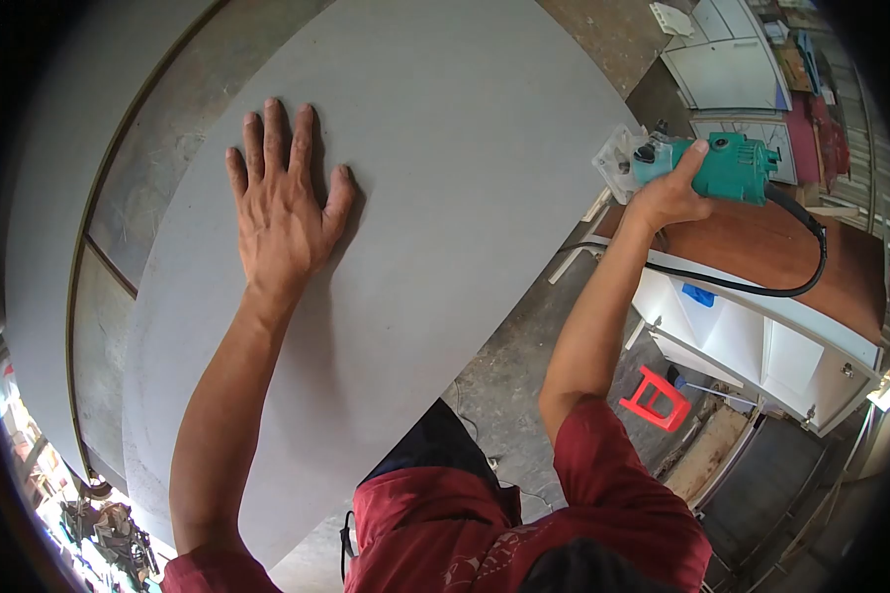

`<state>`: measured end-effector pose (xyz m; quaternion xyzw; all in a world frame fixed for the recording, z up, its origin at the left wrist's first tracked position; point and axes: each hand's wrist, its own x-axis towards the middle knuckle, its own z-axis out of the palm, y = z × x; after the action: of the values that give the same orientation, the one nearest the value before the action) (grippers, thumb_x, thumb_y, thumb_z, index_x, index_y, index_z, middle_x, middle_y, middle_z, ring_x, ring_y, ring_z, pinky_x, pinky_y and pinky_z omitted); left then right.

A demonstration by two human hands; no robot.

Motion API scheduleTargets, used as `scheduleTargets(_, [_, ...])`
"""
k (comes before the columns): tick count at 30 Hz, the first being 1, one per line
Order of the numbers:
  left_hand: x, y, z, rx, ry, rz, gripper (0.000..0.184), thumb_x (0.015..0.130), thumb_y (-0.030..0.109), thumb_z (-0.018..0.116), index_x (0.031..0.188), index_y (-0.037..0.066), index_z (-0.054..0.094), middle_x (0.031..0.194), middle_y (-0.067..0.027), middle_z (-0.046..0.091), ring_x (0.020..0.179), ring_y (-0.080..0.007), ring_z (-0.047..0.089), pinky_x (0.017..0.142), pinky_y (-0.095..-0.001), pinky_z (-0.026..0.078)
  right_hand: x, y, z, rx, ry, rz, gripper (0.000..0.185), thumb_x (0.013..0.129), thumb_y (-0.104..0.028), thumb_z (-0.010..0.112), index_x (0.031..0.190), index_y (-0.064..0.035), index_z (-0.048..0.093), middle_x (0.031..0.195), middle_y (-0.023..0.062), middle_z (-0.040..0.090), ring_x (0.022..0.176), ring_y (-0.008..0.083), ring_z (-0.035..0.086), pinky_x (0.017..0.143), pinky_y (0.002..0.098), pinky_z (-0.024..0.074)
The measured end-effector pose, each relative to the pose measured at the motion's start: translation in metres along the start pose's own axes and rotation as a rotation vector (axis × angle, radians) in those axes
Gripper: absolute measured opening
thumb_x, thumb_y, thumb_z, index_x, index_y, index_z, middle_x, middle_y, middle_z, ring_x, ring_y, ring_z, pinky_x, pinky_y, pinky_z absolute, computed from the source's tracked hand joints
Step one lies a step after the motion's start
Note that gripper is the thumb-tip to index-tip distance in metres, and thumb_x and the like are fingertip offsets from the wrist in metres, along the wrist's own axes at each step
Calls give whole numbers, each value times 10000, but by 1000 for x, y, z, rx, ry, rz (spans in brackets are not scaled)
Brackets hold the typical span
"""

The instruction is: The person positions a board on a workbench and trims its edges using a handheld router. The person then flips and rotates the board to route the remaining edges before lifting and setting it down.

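Observation:
My left hand (282, 217) lies flat on a large grey board (435, 188), its fingers spread and nothing in them. At the board's right edge, my right hand (670, 201) is wrapped round the green body of a trim router (732, 168). The router lies on its side in this view, its clear base (618, 163) pointing left, close to the board's edge. Whether that base touches the board I cannot tell. From the router's back end a black power cord (796, 290) loops down and back to the left, passing behind my right forearm.
A white cabinet (761, 331) with a brown panel (791, 257) stands at the right. On the concrete floor (509, 381) sits a red plastic stool (657, 399). Another white cabinet (727, 74) is at the upper right. A second curved board (59, 168) lies at the left.

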<state>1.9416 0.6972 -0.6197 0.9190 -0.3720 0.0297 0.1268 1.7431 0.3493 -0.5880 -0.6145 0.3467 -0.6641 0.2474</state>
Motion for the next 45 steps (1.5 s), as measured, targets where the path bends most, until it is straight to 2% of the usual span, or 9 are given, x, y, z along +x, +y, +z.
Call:
scheduleTargets(5, [6, 6, -5, 13, -36, -7, 685, 945, 361, 503, 1567, 133, 332, 1637, -173, 246, 1525, -374, 177, 1237, -536, 113, 18, 14, 12, 13, 27, -17, 423, 874, -180, 763, 1105, 144, 619, 1054, 206, 692, 856, 227, 676, 735, 339, 573])
scheduleTargets(7, [7, 6, -7, -3, -62, -4, 688, 942, 353, 495, 1572, 138, 323, 1640, -168, 240, 1527, -372, 171, 1239, -532, 104, 24, 16, 18, -25, 58, -26, 425, 878, -223, 767, 1035, 150, 640, 943, 181, 693, 761, 225, 673, 642, 342, 570])
scheduleTargets(23, [5, 3, 1, 48, -90, -17, 723, 921, 395, 449, 1590, 173, 289, 1660, -126, 201, 1547, -305, 130, 1254, -514, 70, 56, 45, 39, 26, 39, 43, 450, 864, -210, 773, 1046, 173, 621, 1001, 199, 679, 766, 225, 672, 651, 350, 586])
scheduleTargets(29, [8, 2, -4, -51, -44, 7, 692, 936, 402, 519, 1553, 128, 371, 1643, -135, 257, 1526, -361, 193, 1231, -546, 123, 76, 50, 31, -14, 91, 9, 434, 860, -198, 780, 1068, 153, 632, 1019, 192, 683, 838, 216, 668, 716, 351, 563])
scheduleTargets(33, [-8, 12, -15, -380, 19, 257, 519, 944, 213, 549, 1439, 58, 516, 1483, -160, 511, 1468, -402, 325, 1199, -580, 191, 94, 29, -31, 52, 182, 308, 447, 867, -258, 780, 1117, 79, 626, 1051, 162, 687, 906, 220, 665, 795, 353, 544])
scheduleTargets(36, [-33, 111, -25, -529, -491, 522, 906, 836, 446, 668, 1554, 26, 309, 1624, -175, 284, 1528, -392, 170, 1222, -586, 75, 100, 29, -99, 372, 248, 804, 438, 894, -399, 719, 1139, -50, 620, 944, 113, 676, 809, 224, 653, 725, 375, 545])
scheduleTargets(38, [-31, 169, -33, -338, -636, 602, 912, 837, 398, 680, 1544, -10, 274, 1643, -202, 183, 1531, -368, 158, 1219, -588, 130, 101, 18, -140, 374, 258, 912, 426, 891, -399, 721, 1130, -60, 622, 942, 116, 677, 812, 218, 655, 713, 375, 544])
scheduleTargets(41, [-11, 202, -3, -349, -472, 643, 782, 867, 256, 654, 1518, -15, 317, 1618, -210, 242, 1515, -374, 204, 1222, -547, 184, 98, 2, -195, 335, 203, 1065, 411, 879, -397, 735, 1104, -72, 624, 904, 118, 684, 782, 207, 659, 689, 369, 544])
scheduleTargets(45, [38, 245, 32, -350, -345, 708, 693, 889, 172, 614, 1500, -24, 353, 1594, -211, 304, 1500, -367, 252, 1221, -504, 224, 97, -6, -252, 166, -87, 1170, 427, 858, -371, 760, 1096, -38, 640, 858, 108, 695, 736, 198, 666, 698, 355, 538])
